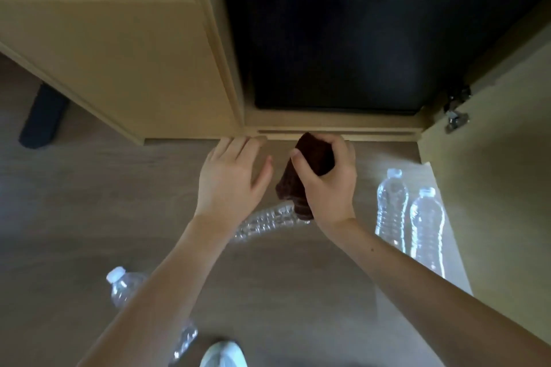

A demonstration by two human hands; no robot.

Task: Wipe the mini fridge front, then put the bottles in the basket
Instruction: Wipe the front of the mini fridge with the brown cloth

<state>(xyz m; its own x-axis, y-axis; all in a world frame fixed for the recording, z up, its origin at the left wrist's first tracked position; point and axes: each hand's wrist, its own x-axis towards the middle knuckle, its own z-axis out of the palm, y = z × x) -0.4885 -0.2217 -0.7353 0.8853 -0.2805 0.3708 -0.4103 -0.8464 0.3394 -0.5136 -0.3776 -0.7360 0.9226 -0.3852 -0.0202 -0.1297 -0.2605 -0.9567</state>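
The black mini fridge front [357,33] fills a light wooden cabinet straight ahead. My right hand [328,185] is shut on a dark brown cloth [310,164], held low just below the fridge's bottom edge. My left hand [232,179] is open beside it, fingers spread, holding nothing. A clear plastic bottle [265,222] lies on its side on the floor under my hands. Two capped bottles [391,205] [427,226] stand to the right by the open cabinet door. Another bottle [125,286] lies at the lower left, partly behind my left forearm. No basket is in view.
The open wooden cabinet door [501,188] with its metal hinge [454,112] stands at the right. A closed cabinet panel [119,53] is at the left, with a dark furniture leg [43,116] beyond it. A white shoe [223,354] shows at the bottom edge on the wooden floor.
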